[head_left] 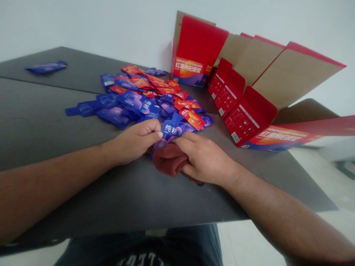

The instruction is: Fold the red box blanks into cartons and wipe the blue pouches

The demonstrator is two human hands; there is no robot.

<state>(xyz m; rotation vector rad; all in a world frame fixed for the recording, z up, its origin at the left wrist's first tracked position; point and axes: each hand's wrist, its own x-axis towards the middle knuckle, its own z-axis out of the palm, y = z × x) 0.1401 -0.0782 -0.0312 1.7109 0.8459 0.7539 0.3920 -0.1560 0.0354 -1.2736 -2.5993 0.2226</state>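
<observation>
My left hand (133, 142) is closed, its thumb and fingers pinching the edge of a blue sachet (169, 130) with white characters. My right hand (203, 159) is closed around a bunched dark red cloth (168, 159) that lies against the lower part of the same sachet. Both hands rest on the dark grey table (55, 122), at the near edge of a pile of blue and red sachets (144, 98).
A lone blue sachet (46, 67) lies at the far left. An open red carton (194, 55) stands behind the pile by the wall. Two more open red cartons (244, 107) lie on their sides to the right. The table's right edge is close to them.
</observation>
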